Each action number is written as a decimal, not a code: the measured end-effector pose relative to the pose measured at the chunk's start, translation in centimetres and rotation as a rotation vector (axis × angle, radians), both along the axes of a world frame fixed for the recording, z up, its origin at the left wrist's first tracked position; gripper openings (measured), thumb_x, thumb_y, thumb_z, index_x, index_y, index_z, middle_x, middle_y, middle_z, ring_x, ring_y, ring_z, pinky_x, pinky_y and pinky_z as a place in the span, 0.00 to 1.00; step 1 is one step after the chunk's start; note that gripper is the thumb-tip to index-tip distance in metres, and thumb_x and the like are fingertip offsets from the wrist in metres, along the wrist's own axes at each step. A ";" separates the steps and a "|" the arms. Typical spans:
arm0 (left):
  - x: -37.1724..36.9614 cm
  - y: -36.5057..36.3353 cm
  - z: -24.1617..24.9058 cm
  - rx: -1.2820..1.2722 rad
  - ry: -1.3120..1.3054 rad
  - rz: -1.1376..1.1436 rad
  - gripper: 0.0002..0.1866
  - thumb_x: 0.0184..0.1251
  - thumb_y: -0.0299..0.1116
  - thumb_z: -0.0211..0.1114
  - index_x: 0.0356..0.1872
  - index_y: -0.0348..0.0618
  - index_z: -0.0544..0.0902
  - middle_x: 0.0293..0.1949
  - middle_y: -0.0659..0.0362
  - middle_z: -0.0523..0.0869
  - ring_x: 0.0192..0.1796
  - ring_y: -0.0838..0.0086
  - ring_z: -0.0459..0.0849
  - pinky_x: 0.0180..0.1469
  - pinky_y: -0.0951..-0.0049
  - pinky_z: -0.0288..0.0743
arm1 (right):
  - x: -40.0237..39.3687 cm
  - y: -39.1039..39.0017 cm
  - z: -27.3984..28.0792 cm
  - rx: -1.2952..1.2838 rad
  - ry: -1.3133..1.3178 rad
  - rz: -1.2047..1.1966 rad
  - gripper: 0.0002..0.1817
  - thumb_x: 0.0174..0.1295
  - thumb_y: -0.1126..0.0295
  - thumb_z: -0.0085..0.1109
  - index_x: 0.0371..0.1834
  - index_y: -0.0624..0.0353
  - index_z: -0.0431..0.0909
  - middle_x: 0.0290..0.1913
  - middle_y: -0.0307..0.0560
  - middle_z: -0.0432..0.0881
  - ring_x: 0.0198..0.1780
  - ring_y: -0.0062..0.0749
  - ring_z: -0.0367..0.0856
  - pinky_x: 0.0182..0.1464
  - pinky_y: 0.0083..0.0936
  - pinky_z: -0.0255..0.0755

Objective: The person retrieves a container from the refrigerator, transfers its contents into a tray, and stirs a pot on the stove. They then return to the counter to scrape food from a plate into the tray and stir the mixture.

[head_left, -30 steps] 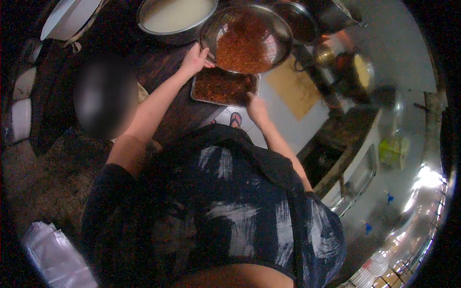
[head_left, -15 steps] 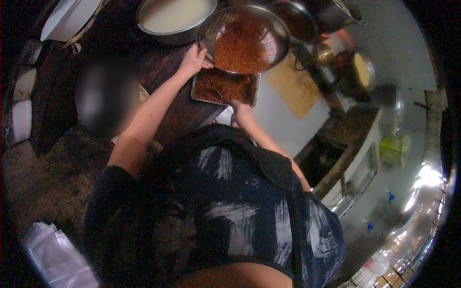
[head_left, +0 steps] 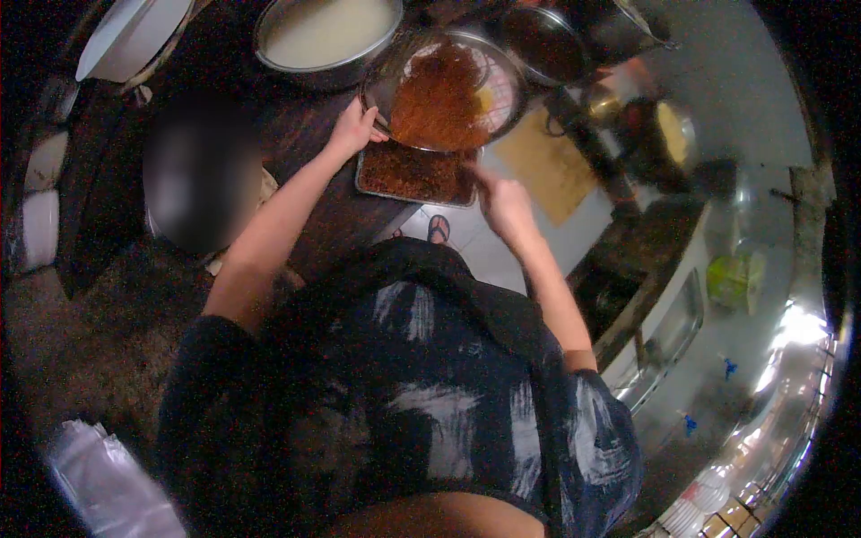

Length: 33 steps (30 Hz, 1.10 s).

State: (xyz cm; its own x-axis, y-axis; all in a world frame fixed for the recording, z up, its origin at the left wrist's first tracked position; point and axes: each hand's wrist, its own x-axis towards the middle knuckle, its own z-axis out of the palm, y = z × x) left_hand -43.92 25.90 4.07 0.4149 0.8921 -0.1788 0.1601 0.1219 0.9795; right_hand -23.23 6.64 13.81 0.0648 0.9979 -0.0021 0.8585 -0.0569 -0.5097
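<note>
while the metal bowl (head_left: 444, 85) is tilted toward the person, its reddish-brown flaky contents (head_left: 435, 99) lie heaped against the lower wall, directly above the rectangular tray (head_left: 414, 175). the left hand (head_left: 352, 130) sits at the bowl's 8 o'clock rim, its fingers curled closed around that edge and bearing the bowl. the right hand (head_left: 504, 199) hangs in the air at the tray's 4 o'clock corner, just beside it; its fingers are loose and part-spread, grasping nothing, with the fingertips pointing toward the bowl's lower lip. whether they touch the tray cannot be told. the tray rests on a dark counter (head_left: 305, 134) and already carries a layer of the same dark red material. at 11 o'clock from the bowl stands a large round pan (head_left: 327, 31) filled with a pale substance; at 1 o'clock a smaller dark pot (head_left: 543, 40) lies near the bowl's rim. a white basin (head_left: 130, 31) occupies the far 10 o'clock corner of the view. a tan board (head_left: 549, 161) lies at 3 o'clock from the tray, on a lower pale surface. a sandalled foot (head_left: 439, 229) shows on the floor at the tray's 6 o'clock. the person's dark, white-streaked shirt (head_left: 421, 386) fills the lower centre of the view.
</note>
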 end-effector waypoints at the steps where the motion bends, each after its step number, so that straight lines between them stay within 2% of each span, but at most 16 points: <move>1: -0.1 0.0 -0.2 0.000 0.000 -0.002 0.12 0.67 0.31 0.46 0.45 0.32 0.61 0.34 0.46 0.78 0.26 0.63 0.84 0.24 0.72 0.79 | 0.2 0.7 0.7 0.000 0.000 -0.002 0.20 0.53 0.78 0.46 0.50 0.49 0.74 0.40 0.57 0.78 0.39 0.51 0.77 0.40 0.40 0.72; 3: -0.5 -0.1 -0.8 -0.028 0.095 -0.016 0.12 0.67 0.31 0.46 0.45 0.33 0.62 0.32 0.48 0.79 0.26 0.64 0.84 0.25 0.72 0.79 | 0.9 2.6 1.1 0.214 -0.193 -0.148 0.22 0.53 0.78 0.46 0.51 0.44 0.73 0.37 0.54 0.77 0.36 0.51 0.77 0.37 0.41 0.72; 6: -1.0 -0.6 -1.3 -0.021 0.062 -0.036 0.13 0.67 0.32 0.46 0.47 0.33 0.63 0.34 0.49 0.79 0.26 0.64 0.84 0.26 0.72 0.79 | 2.0 4.8 0.6 0.295 -0.304 -0.196 0.25 0.53 0.77 0.47 0.54 0.42 0.69 0.35 0.53 0.74 0.33 0.50 0.76 0.34 0.41 0.71; 7: -1.2 -0.9 -1.0 -0.020 0.063 -0.035 0.13 0.67 0.32 0.46 0.47 0.33 0.63 0.34 0.49 0.79 0.26 0.64 0.84 0.26 0.72 0.79 | 2.0 5.2 0.3 0.295 -0.302 -0.195 0.25 0.53 0.77 0.47 0.54 0.42 0.69 0.35 0.53 0.74 0.33 0.50 0.76 0.34 0.41 0.71; 9: -1.5 -1.5 -0.5 0.012 0.099 -0.054 0.13 0.67 0.32 0.46 0.46 0.33 0.64 0.35 0.49 0.79 0.26 0.64 0.84 0.26 0.72 0.79 | 2.0 5.4 -1.0 0.262 -0.379 -0.141 0.28 0.51 0.77 0.45 0.58 0.44 0.65 0.44 0.54 0.72 0.36 0.48 0.77 0.34 0.39 0.74; 15: -2.8 -1.5 -2.5 0.004 0.109 -0.001 0.12 0.67 0.32 0.46 0.45 0.33 0.64 0.34 0.49 0.79 0.26 0.65 0.84 0.26 0.72 0.79 | 1.0 3.9 -3.7 0.182 -0.427 -0.018 0.27 0.51 0.78 0.44 0.57 0.46 0.66 0.42 0.52 0.73 0.31 0.44 0.79 0.29 0.37 0.74; 18: -3.1 -1.8 -1.9 0.018 0.180 0.014 0.11 0.67 0.31 0.46 0.44 0.33 0.65 0.35 0.49 0.80 0.26 0.65 0.84 0.27 0.72 0.79 | 0.7 3.3 -3.2 0.157 -0.371 -0.021 0.27 0.51 0.78 0.44 0.58 0.46 0.65 0.40 0.53 0.74 0.31 0.45 0.79 0.29 0.37 0.74; 19: -3.3 -1.9 -1.8 0.016 0.180 0.013 0.11 0.67 0.31 0.46 0.44 0.33 0.65 0.35 0.49 0.80 0.26 0.65 0.84 0.27 0.72 0.79 | 0.8 3.1 -3.5 0.143 -0.363 -0.104 0.27 0.52 0.77 0.43 0.58 0.45 0.65 0.39 0.54 0.74 0.31 0.46 0.78 0.30 0.38 0.74; 20: -3.4 -2.0 -1.7 0.035 0.192 0.015 0.13 0.67 0.31 0.47 0.46 0.32 0.64 0.34 0.49 0.80 0.26 0.65 0.84 0.27 0.71 0.79 | 1.1 2.9 -3.9 0.129 -0.355 -0.189 0.27 0.52 0.77 0.42 0.59 0.45 0.65 0.39 0.55 0.74 0.32 0.48 0.78 0.30 0.39 0.74; 22: -3.4 -2.4 -1.2 0.053 0.201 0.018 0.15 0.66 0.31 0.47 0.49 0.31 0.64 0.34 0.49 0.80 0.27 0.65 0.84 0.28 0.71 0.79 | 1.5 2.4 -5.8 0.095 -0.317 -0.196 0.27 0.53 0.77 0.41 0.59 0.45 0.64 0.38 0.56 0.74 0.33 0.50 0.78 0.32 0.40 0.74; 24: -3.4 -3.1 -0.6 0.130 0.232 0.021 0.21 0.66 0.32 0.47 0.57 0.31 0.60 0.34 0.48 0.81 0.27 0.65 0.84 0.30 0.69 0.79 | 1.5 1.9 -7.5 0.057 -0.277 -0.199 0.27 0.53 0.77 0.40 0.59 0.45 0.64 0.38 0.56 0.75 0.35 0.51 0.78 0.34 0.42 0.73; 27: -3.3 -3.5 -1.0 0.155 0.325 0.028 0.25 0.66 0.32 0.47 0.61 0.33 0.55 0.34 0.45 0.81 0.27 0.65 0.84 0.31 0.69 0.79 | 1.3 1.5 -8.9 0.008 -0.145 -0.206 0.27 0.54 0.77 0.38 0.59 0.45 0.64 0.41 0.57 0.75 0.38 0.52 0.78 0.39 0.44 0.72; 29: -3.2 -3.8 -1.9 0.184 0.304 0.049 0.25 0.66 0.32 0.47 0.61 0.32 0.55 0.34 0.45 0.81 0.28 0.65 0.84 0.32 0.69 0.78 | 0.9 1.4 -9.4 0.139 -0.043 -0.182 0.23 0.52 0.81 0.42 0.52 0.49 0.72 0.39 0.60 0.77 0.40 0.55 0.76 0.42 0.42 0.70; 33: -2.7 -3.7 -2.0 0.195 0.300 0.060 0.25 0.66 0.33 0.47 0.61 0.31 0.56 0.33 0.44 0.81 0.28 0.63 0.84 0.32 0.68 0.78 | 0.1 0.7 -9.2 0.114 -0.024 -0.170 0.23 0.51 0.81 0.43 0.52 0.50 0.72 0.39 0.61 0.77 0.40 0.54 0.76 0.41 0.43 0.70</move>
